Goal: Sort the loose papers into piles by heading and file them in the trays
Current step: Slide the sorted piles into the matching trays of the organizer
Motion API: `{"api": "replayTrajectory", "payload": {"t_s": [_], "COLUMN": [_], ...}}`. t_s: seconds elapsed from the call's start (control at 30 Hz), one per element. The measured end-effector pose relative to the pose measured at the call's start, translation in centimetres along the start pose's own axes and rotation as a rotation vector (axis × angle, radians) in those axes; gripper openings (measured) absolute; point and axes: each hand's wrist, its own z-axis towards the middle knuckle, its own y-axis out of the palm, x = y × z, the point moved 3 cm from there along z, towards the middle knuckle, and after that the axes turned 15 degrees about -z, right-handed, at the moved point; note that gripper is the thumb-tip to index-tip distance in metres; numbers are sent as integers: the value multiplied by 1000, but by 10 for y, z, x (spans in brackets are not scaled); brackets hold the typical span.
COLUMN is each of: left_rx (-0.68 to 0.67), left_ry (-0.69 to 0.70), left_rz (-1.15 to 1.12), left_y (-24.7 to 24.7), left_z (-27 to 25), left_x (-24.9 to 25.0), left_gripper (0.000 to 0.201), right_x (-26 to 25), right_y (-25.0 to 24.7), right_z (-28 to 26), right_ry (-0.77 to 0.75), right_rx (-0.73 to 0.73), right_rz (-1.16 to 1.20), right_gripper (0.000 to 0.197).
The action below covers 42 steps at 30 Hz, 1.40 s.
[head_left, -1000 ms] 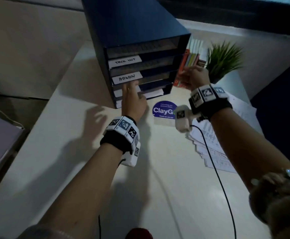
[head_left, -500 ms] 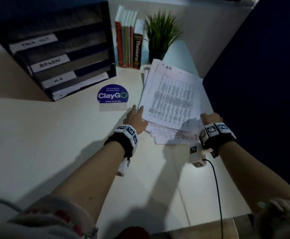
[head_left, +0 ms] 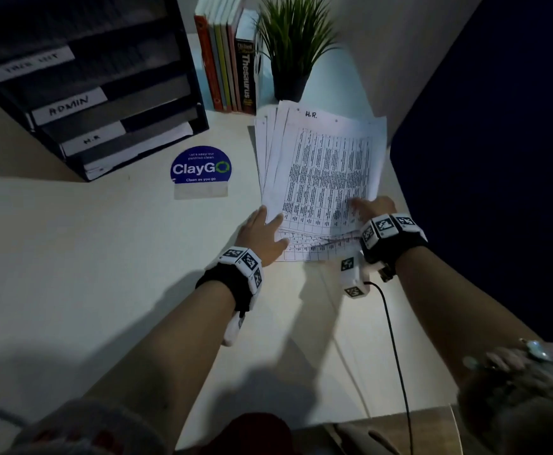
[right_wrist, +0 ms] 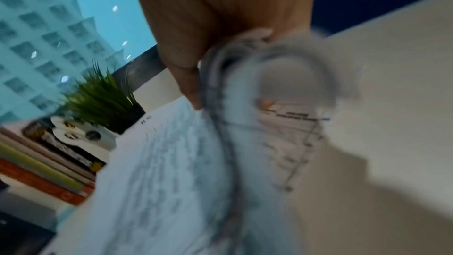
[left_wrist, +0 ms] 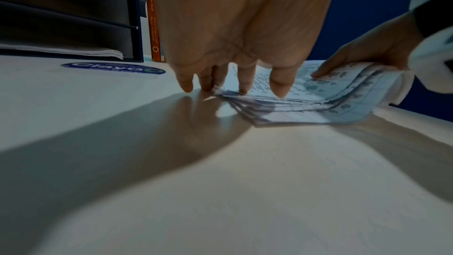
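Note:
A fanned stack of printed papers, its top sheet headed "H.R.", lies on the white table at the right. My left hand rests with straight fingers on the stack's near left corner; its fingertips touch paper and table. At the near right corner my right hand grips several sheets, thumb on top, and curls their edge upward. The dark blue tray unit stands at the far left, with trays labelled TASK LIST, ADMIN and H.R.
Upright books and a potted plant stand behind the papers. A round ClayGo sticker lies between trays and stack. A dark blue partition bounds the table on the right. A black cable trails from my right wrist.
Both hands left the tray unit and came down to the paper stack. Since half a second ago my right hand has taken hold of the near right corner and bent it up.

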Motion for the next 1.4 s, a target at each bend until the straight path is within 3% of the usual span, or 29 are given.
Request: {"api": "replayTrajectory", "payload": {"t_s": [0.07, 0.23, 0.33, 0.5, 0.57, 0.63, 0.77, 0.83, 0.93, 1.0, 1.1, 1.2, 1.23, 1.3, 1.33, 1.4], "left_rx": [5, 54, 73, 138, 169, 232, 359, 396, 314, 265, 404, 555, 627, 734, 747, 705], "left_ry": [-2, 2, -2, -61, -94, -142, -362, -404, -296, -219, -6, 187, 219, 266, 333, 446], "left_rz": [-6, -21, -10, -123, -239, -384, -606, -869, -1453, -1591, -1521, -1430, -1407, -1347, -1340, -1341], "left_y": [0, -1, 0, -11, -16, -20, -28, -30, -32, -41, -73, -120, -135, -164, -176, -189], "left_z": [-4, -22, -33, -39, -40, -44, -53, -56, -63, -67, -78, -101, -109, -123, -129, -141], "left_x": [-1, -5, -6, -8, -15, -26, -66, -87, -96, -94, -82, -54, -47, -42, -41, -41], "left_gripper": [60, 55, 52, 51, 54, 59, 80, 94, 104, 103, 98, 67, 67, 92, 94, 71], "right_x": [-6, 1, 8, 2, -2, -7, -12, -11, -13, -20, -39, -62, -69, -80, -85, -91], "right_y": [5, 11, 6, 11, 18, 23, 25, 22, 15, 11, 0, -15, -20, -26, -26, -22], "right_z": [-6, -14, -18, -30, -39, -52, -81, -97, -122, -133, -150, -167, -172, -182, -186, -194], "right_ry": [-54, 25, 80, -4, -75, -168, -407, -490, -549, -616, -756, -848, -864, -885, -889, -901], "right_rx": [-1, -21, 3, 16, 14, 42, -78, -199, -367, -414, -329, -153, -83, 39, 88, 146], "right_rz": [77, -51, -107, -170, -296, -392, -107, 72, 321, 352, 365, 495, 538, 585, 582, 567], "right_gripper": [34, 69, 78, 41, 26, 22, 26, 22, 16, 21, 39, 46, 45, 46, 55, 61]}}
